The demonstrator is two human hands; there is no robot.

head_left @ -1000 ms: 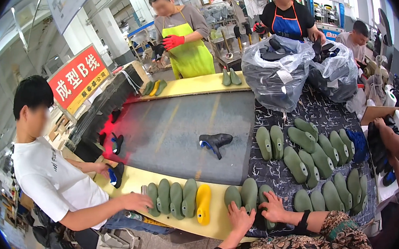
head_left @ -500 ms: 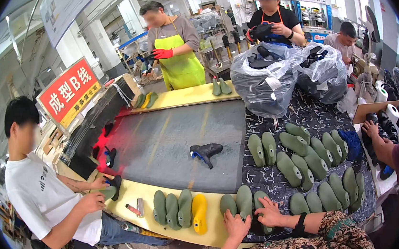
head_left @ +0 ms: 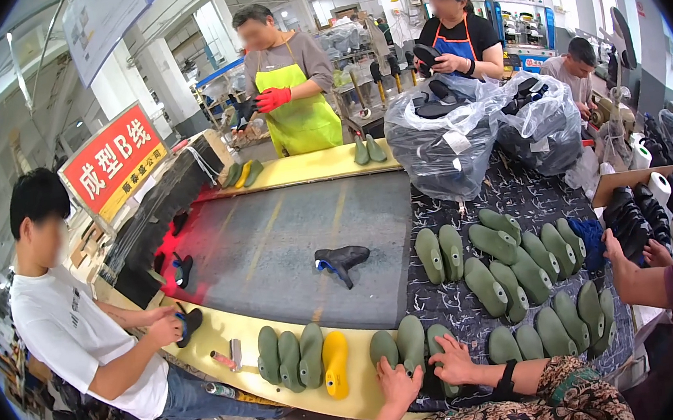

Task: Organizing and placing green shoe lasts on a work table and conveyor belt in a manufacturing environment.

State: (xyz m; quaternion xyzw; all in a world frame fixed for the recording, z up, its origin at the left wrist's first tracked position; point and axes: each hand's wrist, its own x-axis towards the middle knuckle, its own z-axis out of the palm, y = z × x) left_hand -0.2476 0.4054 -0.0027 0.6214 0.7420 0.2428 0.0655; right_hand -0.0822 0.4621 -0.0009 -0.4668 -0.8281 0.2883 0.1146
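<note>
At the near edge of the table, green shoe lasts stand in a short row. My left hand (head_left: 399,383) grips the lower ends of two of them, a left green shoe last (head_left: 383,346) and a middle green shoe last (head_left: 411,340). Its fingers hide part of both. Just to the right, my right hand (head_left: 453,361) has its thumb and fingers around another green shoe last (head_left: 439,334), covering its middle. A yellow shoe last (head_left: 336,362) and several more green shoe lasts (head_left: 289,359) stand left of my hands.
A dark boot upper (head_left: 343,265) lies on the grey conveyor belt (head_left: 290,231). Rows of green lasts (head_left: 532,270) cover the patterned cloth at right. Full plastic bags (head_left: 445,147) stand behind. Co-workers sit left and stand beyond; another person's hands (head_left: 618,252) reach in at right.
My hands stay on the lasts. The boot upper has shifted slightly left on the belt. The co-worker at left now has both hands on a dark shoe upper; the person at right has moved their hands.
</note>
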